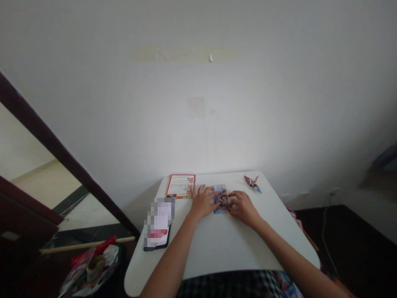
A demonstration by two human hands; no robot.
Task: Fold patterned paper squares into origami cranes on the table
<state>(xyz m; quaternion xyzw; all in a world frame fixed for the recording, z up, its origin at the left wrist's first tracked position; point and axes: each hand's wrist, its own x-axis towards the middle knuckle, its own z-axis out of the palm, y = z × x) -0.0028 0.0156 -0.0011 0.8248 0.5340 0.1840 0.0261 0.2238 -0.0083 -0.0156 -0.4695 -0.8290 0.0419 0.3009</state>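
A small rectangle of printed paper (221,202), mostly blue with dark and reddish figures, lies flat on the white table (229,244). From its left side my left hand (203,203) reaches in, fingers spread, with the thumb and a fingertip on the paper. The other fingers point toward a red-bordered sheet with text (181,185). At the paper's right edge, my right hand (243,207) has its fingers bent, thumb and fingertips together at the lower right border. A folded paper crane (253,184) sits beyond my right hand.
A phone (159,225) with a blurred screen lies at the table's left side. The wall (198,140) rises directly behind the table. Left of the table, on the floor, is a bin-like heap of wrappers (93,269) with a cardboard roll and a wooden stick (89,245).
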